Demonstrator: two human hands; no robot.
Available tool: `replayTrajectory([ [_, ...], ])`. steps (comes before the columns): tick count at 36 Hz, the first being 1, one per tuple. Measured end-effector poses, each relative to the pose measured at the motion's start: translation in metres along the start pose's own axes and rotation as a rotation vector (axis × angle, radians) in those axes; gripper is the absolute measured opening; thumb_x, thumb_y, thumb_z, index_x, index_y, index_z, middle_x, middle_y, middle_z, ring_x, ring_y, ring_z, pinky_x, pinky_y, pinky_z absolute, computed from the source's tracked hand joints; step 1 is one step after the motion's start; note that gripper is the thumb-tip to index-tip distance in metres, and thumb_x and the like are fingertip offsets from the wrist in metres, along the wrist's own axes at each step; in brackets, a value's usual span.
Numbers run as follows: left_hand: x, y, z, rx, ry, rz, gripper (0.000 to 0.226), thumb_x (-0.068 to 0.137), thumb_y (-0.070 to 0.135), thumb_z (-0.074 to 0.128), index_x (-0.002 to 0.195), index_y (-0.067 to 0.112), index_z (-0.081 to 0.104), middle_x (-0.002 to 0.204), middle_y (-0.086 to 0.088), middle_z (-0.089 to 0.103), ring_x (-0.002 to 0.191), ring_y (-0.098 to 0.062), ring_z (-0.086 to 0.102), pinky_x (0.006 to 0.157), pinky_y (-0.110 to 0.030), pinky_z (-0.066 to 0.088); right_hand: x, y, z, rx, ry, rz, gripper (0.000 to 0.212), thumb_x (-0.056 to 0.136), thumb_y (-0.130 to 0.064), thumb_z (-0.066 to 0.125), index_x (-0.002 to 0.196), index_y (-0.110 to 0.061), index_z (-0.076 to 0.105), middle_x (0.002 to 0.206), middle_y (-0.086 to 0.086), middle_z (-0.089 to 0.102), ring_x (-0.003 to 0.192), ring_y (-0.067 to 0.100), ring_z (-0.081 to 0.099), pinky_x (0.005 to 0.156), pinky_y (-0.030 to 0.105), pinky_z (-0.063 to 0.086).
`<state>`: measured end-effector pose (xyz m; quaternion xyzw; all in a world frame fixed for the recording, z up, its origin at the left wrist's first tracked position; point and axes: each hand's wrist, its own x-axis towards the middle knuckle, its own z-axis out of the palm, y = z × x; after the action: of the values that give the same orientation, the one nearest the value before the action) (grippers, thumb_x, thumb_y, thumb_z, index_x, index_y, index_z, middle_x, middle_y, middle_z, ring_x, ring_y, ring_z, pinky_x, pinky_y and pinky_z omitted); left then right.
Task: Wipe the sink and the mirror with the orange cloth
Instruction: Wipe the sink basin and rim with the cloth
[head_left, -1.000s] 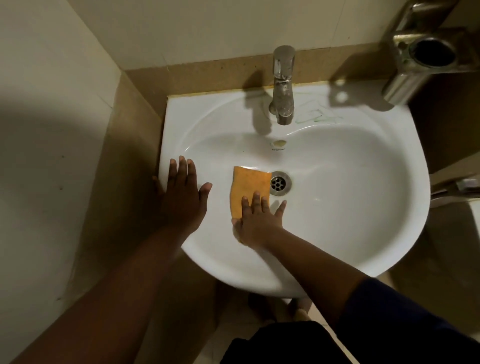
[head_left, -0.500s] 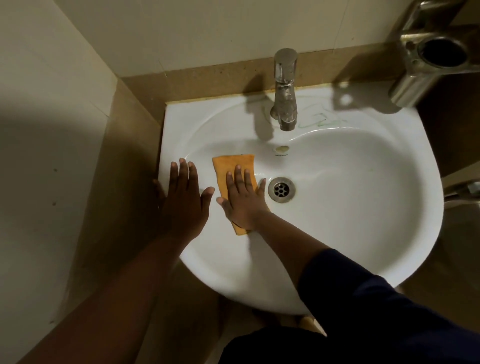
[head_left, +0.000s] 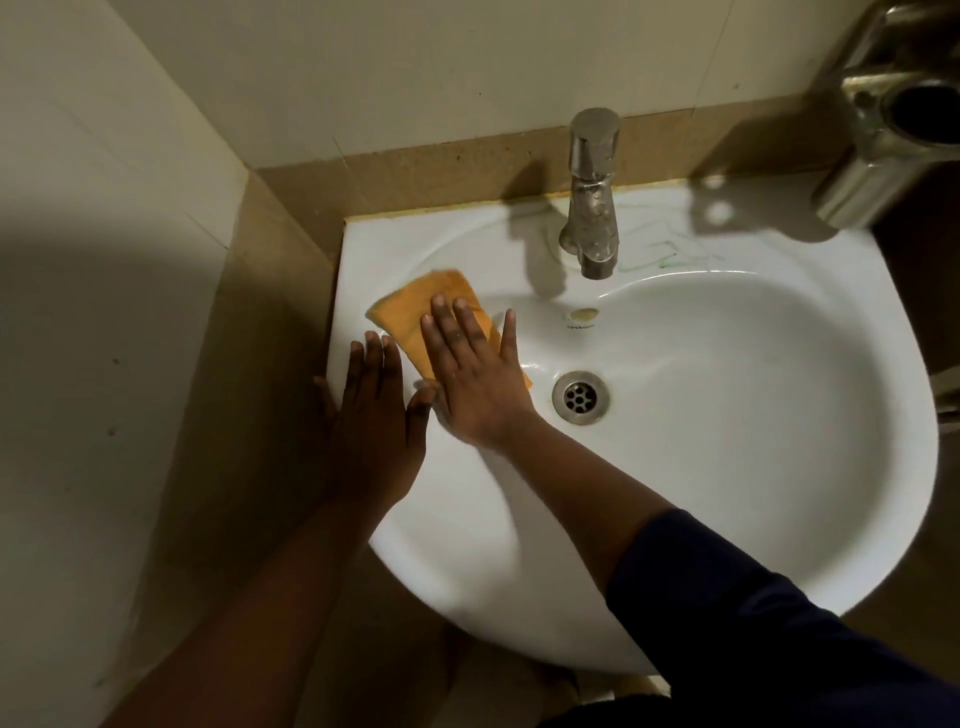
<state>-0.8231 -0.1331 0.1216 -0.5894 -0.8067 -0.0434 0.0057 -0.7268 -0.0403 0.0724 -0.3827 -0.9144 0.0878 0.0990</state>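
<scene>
Orange cloth (head_left: 415, 312) under right hand (head_left: 475, 384) at sink's (head_left: 727, 545) left rim

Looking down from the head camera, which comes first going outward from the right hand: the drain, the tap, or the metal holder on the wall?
1. The drain, just right of the right hand, which presses the orange cloth flat.
2. The tap, farther back at the sink's rear rim.
3. The metal holder, far off in the upper right corner.
</scene>
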Motion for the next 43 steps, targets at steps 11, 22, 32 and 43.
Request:
replayTrajectory([
  [11,0.016,0.002,-0.002,-0.062,-0.067,-0.063,0.087,0.090,0.061,-0.004,0.141,0.001,0.033,0.148,-0.019,0.034,0.138,-0.035,0.030,0.107,-0.061,0.020,0.046,0.003,-0.052,-0.193,-0.166,0.083,0.068,0.099,-0.051,0.014,0.151,-0.010,-0.002,0.159,0.014,-0.006,0.146,0.027,-0.009,0.103,0.063,-0.020],
  [22,0.063,0.001,-0.005,-0.094,-0.108,-0.073,0.091,0.081,0.063,0.000,0.147,0.002,0.015,0.156,-0.016,0.014,0.145,-0.031,0.010,0.112,-0.056,0.015,0.048,0.015,-0.058,-0.141,-0.174,0.115,0.069,0.099,-0.048,0.016,0.150,-0.009,-0.007,0.158,0.013,-0.011,0.145,0.031,-0.013,0.111,0.056,-0.012],
  [32,0.085,0.010,-0.005,-0.114,-0.080,-0.153,0.080,0.083,0.051,0.009,0.147,0.003,0.015,0.157,-0.015,0.011,0.146,-0.029,0.004,0.113,-0.056,0.008,0.067,0.018,-0.058,-0.134,-0.208,0.031,0.068,0.097,-0.053,0.013,0.151,-0.015,-0.007,0.158,0.010,-0.013,0.145,0.028,-0.014,0.111,0.059,-0.012],
  [43,0.104,0.028,-0.007,-0.053,-0.159,-0.052,0.068,0.097,0.049,0.020,0.149,0.009,0.004,0.158,-0.011,-0.001,0.146,-0.028,-0.003,0.114,-0.054,-0.001,0.041,0.046,-0.075,0.091,-0.202,0.369,0.072,0.099,-0.052,0.019,0.151,-0.009,-0.007,0.159,0.011,-0.010,0.146,0.031,-0.001,0.116,0.048,0.006],
])
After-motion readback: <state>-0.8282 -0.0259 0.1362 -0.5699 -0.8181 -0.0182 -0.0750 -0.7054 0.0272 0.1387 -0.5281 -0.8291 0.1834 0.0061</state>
